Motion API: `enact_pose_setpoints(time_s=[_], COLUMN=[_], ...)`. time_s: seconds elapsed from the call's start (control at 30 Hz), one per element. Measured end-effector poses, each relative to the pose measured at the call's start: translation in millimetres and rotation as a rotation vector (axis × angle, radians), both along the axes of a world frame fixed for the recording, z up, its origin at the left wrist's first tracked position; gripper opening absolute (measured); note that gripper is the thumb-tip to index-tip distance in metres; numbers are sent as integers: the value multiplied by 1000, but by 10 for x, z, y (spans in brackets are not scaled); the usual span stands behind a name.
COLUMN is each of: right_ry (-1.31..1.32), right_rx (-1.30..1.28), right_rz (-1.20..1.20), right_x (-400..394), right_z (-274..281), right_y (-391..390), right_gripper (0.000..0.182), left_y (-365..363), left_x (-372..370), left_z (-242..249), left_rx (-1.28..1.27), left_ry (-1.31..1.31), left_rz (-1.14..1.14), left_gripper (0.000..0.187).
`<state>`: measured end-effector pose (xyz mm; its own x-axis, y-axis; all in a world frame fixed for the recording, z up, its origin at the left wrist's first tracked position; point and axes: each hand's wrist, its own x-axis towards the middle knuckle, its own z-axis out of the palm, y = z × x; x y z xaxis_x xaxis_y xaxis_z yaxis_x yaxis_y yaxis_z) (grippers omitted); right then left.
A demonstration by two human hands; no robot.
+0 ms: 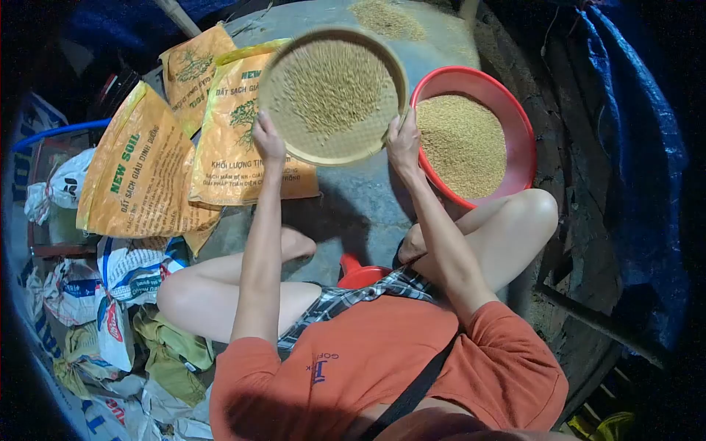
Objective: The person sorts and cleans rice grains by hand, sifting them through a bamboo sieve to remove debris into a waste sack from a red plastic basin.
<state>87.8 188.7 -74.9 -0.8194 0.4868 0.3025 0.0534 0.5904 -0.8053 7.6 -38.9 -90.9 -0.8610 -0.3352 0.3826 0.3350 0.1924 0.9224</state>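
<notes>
Both my hands hold a round woven winnowing basket (294, 147) out in front of me, above the floor. My left hand (268, 140) is closed on its lower left rim, and my right hand (402, 140) grips the lower right rim. A loose layer of unhusked grain (334, 88) lies spread over the woven bottom. Just right of my right hand stands a red plastic basin (521, 140) with a large heap of the same kind of grain (463, 143) in it.
Orange printed soil sacks (140, 173) lie to the left of the basket. Some grain (386, 18) is scattered on the grey floor (368, 202) at the far side. A red plastic object (360, 276) sits between my legs. Several tied bags (173, 345) crowd the left; blue tarpaulin (658, 132) hangs at right.
</notes>
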Motion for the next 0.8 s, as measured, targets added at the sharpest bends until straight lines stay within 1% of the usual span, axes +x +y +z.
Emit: enact_pose_setpoints(time_s=[0.03,0.07,0.1,0.13,0.17,0.2,0.23,0.3,0.37,0.4,0.43,0.47,0.5,0.57,0.6,0.67,0.7,0.73,0.77,0.8], right_ry=[117,95,90,29,-30,-159,-159,-407,-449,-410,-369,-344,-264,3,197,188,165,99,-168,-232], right_rx=[-79,-142,-145,-81,-17,60,59,49,35,26,18,-43,-4,-76,-34,-39,-53,-67,-83,-42], right_rz=[6,9,11,-1,-10,-10,-4,-17,-54,-46,-40,-5,-3,32,15,-3,-12,42,48,43], right_x=[15,57,37,-27,-44,-7,12,96,100,87,74,75,46,19,19,-22,-21,-51,-84,-64], right_z=[149,306,216,40,-133,-262,-381,-529,-542,-518,-386,-241,-134,139,275,280,221,21,-225,-385], right_y=[-34,-57,-34,23,71,114,141,156,145,141,111,102,89,61,20,52,31,83,143,168], right_gripper=[20,17,17,18,19,23,23,28,27,26,26,29,25,20,18,18,17,18,22,25], left_y=[-3,-31,-58,21,-22,0,31,9,-24,-34,-42,-59,-43,3,44,72,27,-50,-135,-169], left_x=[1,10,17,-4,-92,23,115,149,115,135,117,53,25,25,25,83,51,-60,-127,-98], left_z=[134,249,300,131,-208,-265,-325,-513,-632,-502,-388,-272,-136,172,316,487,325,-5,-279,-484], left_rx=[1,-78,-159,-42,-141,-229,-315,-339,-361,-372,-381,-344,-343,-12,-8,-64,-66,-134,-199,-342], left_ry=[-5,-56,-105,-47,-127,-297,-466,-486,-497,-509,-519,-576,-561,-207,-196,60,53,-161,-374,-406], left_rz=[-5,-19,-30,-7,6,11,16,16,3,5,6,-3,-15,-63,-74,2,12,-49,-105,-66], left_gripper=[39,39,40,42,43,43,44,44,45,46,46,45,45,43,43,41,41,41,41,42])
